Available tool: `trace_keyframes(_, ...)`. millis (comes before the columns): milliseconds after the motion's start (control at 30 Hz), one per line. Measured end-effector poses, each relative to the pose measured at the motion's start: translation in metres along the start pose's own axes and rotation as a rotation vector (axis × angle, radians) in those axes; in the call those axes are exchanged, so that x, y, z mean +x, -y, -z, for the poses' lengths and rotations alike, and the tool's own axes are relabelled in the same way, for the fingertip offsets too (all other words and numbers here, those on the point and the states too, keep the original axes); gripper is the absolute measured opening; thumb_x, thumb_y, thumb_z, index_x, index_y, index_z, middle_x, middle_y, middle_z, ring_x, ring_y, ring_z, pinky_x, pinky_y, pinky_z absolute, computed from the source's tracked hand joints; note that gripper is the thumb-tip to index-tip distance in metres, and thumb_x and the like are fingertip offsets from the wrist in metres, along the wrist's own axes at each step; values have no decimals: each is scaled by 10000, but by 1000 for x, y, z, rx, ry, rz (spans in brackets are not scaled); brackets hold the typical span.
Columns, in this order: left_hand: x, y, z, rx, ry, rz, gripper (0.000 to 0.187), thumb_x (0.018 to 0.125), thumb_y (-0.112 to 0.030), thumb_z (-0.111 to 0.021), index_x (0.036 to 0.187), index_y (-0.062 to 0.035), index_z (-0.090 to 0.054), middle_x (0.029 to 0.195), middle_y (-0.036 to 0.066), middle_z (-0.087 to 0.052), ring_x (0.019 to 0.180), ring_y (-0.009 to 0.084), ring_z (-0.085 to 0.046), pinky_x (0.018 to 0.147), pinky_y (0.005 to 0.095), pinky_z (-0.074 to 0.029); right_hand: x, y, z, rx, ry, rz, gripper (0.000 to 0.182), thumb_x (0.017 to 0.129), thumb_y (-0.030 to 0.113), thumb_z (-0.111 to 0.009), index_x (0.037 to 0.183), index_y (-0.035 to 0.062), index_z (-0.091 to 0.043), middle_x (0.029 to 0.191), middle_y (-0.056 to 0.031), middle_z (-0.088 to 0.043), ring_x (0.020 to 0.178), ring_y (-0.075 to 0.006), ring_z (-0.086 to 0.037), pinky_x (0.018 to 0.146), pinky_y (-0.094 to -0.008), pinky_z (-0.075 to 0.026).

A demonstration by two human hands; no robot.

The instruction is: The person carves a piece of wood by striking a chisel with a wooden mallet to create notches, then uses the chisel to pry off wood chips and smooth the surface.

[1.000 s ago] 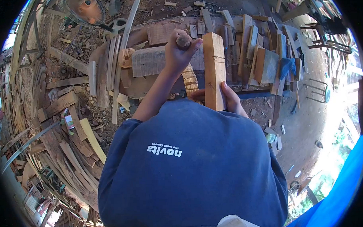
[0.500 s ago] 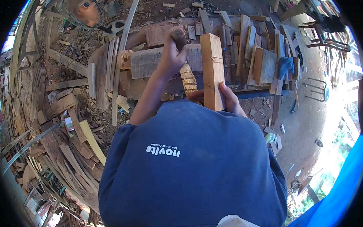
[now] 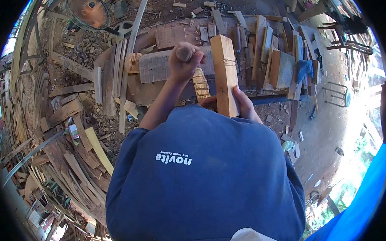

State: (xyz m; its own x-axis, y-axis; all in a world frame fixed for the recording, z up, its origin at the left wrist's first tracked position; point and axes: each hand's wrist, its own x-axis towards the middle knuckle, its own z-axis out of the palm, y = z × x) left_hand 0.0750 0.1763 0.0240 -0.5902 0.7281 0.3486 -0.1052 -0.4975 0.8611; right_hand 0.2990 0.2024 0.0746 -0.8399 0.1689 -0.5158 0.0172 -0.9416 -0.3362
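One wooden block (image 3: 225, 72) lies clasped between right fingers (image 3: 244, 101) (left fingers (image 3: 195, 61) grip a round-ended handle (image 3: 184, 54)).

The block (image 3: 225, 74) is long, square-edged, light brown timber, marked with dark lines across its upper part. It is held near its lower end. The handle (image 3: 184, 53), gripped left of the block and apart from it, presents a round, brown end; the rest is hidden.

Squared timber (image 3: 225, 79) bars the left hand (image 3: 187, 65) rightward.
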Motion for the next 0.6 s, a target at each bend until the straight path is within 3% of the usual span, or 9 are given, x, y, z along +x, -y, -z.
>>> trace_keyframes(100, 2, 5, 4, 25, -6, 54, 210, 859, 2, -703, 923, -73, -517, 777, 60, -617, 640, 120, -631, 558, 252, -526, 3, 1, 6, 27, 35, -46, 691, 979, 489, -413, 1418, -40, -347, 1271, -300, -563, 1168, -362, -578, 1036, -444, -432)
trace_keyframes(233, 2, 14, 0, 85, -27, 18, 210, 859, -10, -710, 915, -77, -520, 778, 40, -616, 618, 97, -612, 537, 239, -509, 0, 0, 4, 28, 28, -46, 692, 978, 489, -414, 1421, -37, -341, 1271, -300, -562, 1168, -363, -578, 1036, -444, -433)
trace_keyframes(400, 1, 32, 7, 216, -8, 43, 235, 835, -49, -762, 928, -70, -547, 791, 11, -623, 692, 66, -589, 626, 230, -505, 10, 6, 1, 31, 19, -47, 693, 977, 490, -417, 1426, -31, -331, 1270, -301, -562, 1168, -365, -577, 1035, -445, -435)
trace_keyframes(600, 0, 28, -1, 145, -31, 47, 275, 799, -87, -810, 929, -57, -570, 811, 18, -639, 728, 78, -598, 671, 241, -508, 10, 4, -5, 40, 16, -39, 696, 975, 491, -420, 1432, -24, -319, 1270, -302, -561, 1167, -367, -577, 1035, -446, -436)
